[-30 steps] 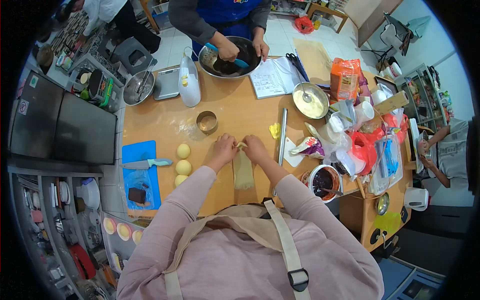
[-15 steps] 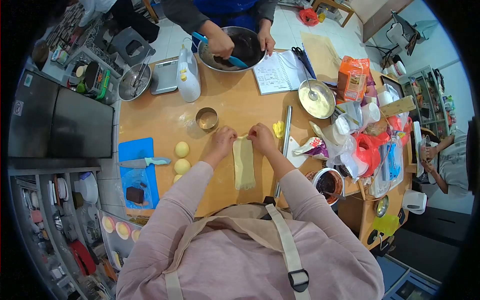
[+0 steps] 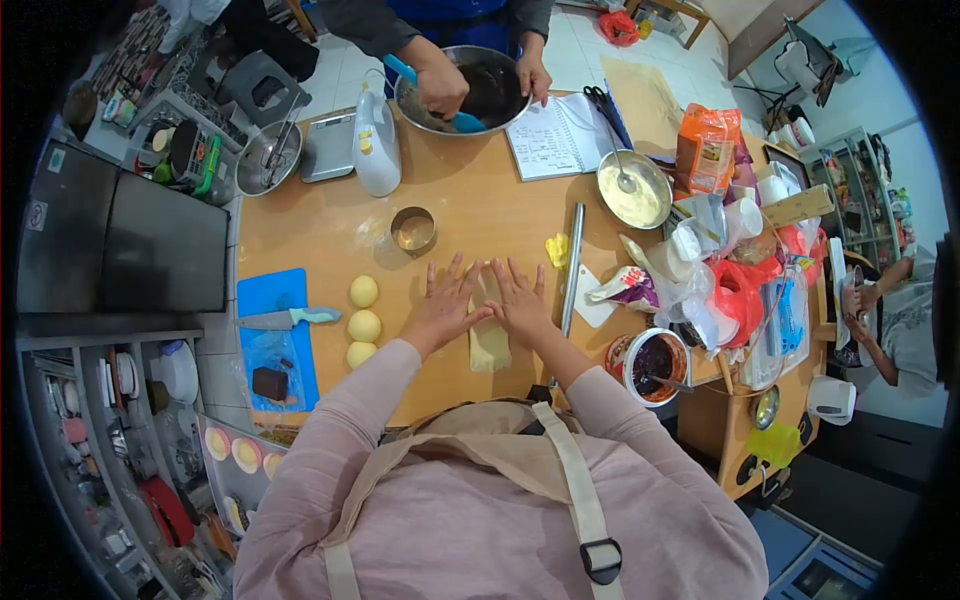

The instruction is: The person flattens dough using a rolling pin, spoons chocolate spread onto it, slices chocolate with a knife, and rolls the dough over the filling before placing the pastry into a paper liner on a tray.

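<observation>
A pale strip of dough (image 3: 489, 349) lies lengthwise on the wooden table in front of me. My left hand (image 3: 441, 308) is spread over its left edge, fingers stretched forward. Over its upper right part lies my right hand (image 3: 521, 302), also flat with fingers apart; the thumbs nearly meet above the strip. The hands hide much of the dough's upper part, and how firmly they press I cannot tell. Three dough balls (image 3: 364, 325) sit in a row to the left. Beyond my left hand stands a metal ring (image 3: 413, 230). A metal rod (image 3: 573, 272) lies to the right.
A knife (image 3: 275, 320) and a dark block (image 3: 270, 383) lie on a blue cutting board (image 3: 272, 290). Across the table, a person stirs a bowl (image 3: 408, 117) with a blue spatula. A tub of dark filling (image 3: 675, 345), bags and containers crowd the right side.
Both hands have gone from pinching the strip's far end to lying flat with fingers spread over it. The other person's blue spatula has shifted slightly in the bowl.
</observation>
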Demonstrator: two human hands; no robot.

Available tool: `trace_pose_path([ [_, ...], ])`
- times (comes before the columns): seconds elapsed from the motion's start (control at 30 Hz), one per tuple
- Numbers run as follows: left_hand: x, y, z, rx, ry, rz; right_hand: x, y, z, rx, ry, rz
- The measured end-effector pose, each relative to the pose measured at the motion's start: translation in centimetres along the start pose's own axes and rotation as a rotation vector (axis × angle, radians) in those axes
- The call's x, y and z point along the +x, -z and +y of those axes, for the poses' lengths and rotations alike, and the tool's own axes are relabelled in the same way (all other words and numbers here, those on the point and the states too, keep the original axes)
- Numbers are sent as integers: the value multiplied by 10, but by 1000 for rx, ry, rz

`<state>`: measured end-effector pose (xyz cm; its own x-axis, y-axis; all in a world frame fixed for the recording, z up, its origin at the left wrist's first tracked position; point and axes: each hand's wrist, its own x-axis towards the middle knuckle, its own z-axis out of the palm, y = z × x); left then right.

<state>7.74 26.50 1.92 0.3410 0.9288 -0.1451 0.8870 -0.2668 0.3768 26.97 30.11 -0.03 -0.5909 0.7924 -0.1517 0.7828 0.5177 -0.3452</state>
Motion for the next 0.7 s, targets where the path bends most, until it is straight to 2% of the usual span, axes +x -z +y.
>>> trace_pose_path([
  [0.03, 1, 1, 1, 1, -7, 39, 2, -2, 2, -12, 24, -1],
  [0.1, 0, -1, -1, -30, 6, -16, 5, -6, 6, -37, 68, 0],
  [0.23, 4, -3, -3, -33, 13, 57, 7, -1, 7, -31, 50, 15],
  [0.33, 4, -7, -8, -39, 48, -26, 4, -1, 7, -17, 25, -3],
  [0.43, 9, -5, -9, -64, 46, 57, 7, 4, 7, 3, 2, -1],
  [0.53, 7, -4, -14, -48, 49, -29, 6, 6, 7, 2, -15, 2],
  [0.6, 10, -3, -14, -45, 27, 49, 10, 8, 8, 26, -38, -11],
  [0.63, 12, -2, -13, -44, 17, 88, 10, 8, 8, 18, -10, 8],
  [0.7, 14, -4, -11, -12, 2, 24, 10, 6, 6, 3, 44, 45],
])
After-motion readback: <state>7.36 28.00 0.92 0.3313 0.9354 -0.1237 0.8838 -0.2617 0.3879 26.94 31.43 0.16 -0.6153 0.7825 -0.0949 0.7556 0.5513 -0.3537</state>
